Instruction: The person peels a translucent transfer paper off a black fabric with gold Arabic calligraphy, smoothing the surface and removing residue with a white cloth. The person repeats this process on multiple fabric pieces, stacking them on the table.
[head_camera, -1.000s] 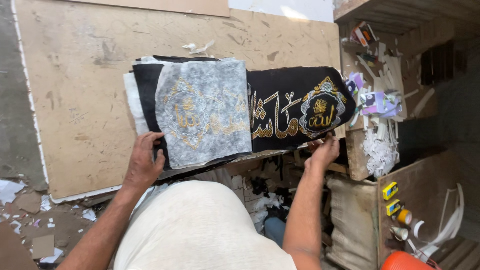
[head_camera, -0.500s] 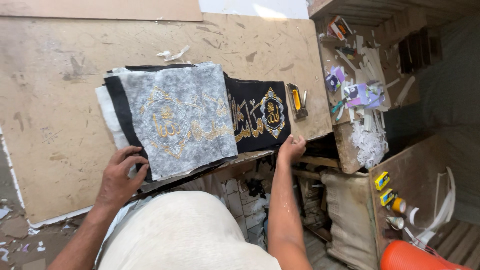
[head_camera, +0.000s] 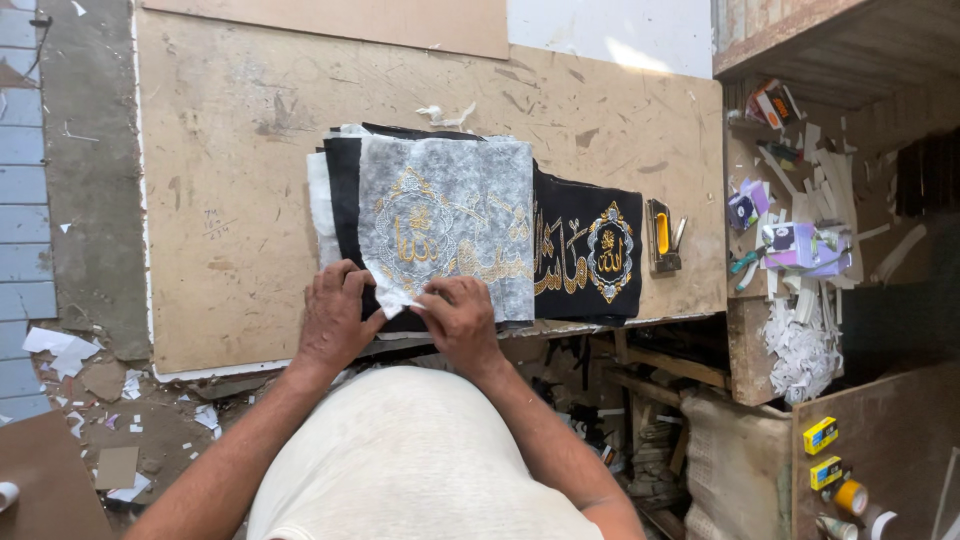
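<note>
Hands now close together at the near edge of grey backing sheet (head_camera: 450, 225): left hand (head_camera: 335, 315) flat beside its corner, right hand (head_camera: 462, 318) moved in from black cloth (head_camera: 585, 250), fingers (head_camera: 425, 300) pinching that corner. Staple gun (head_camera: 660, 235) farther right on counter (head_camera: 230, 150).

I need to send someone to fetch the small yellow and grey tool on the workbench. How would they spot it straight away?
Start at the big plywood workbench and find the black cloth with gold embroidery near its front edge. Beside the cloth's end, towards the cluttered shelf, lies the staple-gun-like tool. It is the only hard object on the board, dark metal with a yellow middle.
</note>
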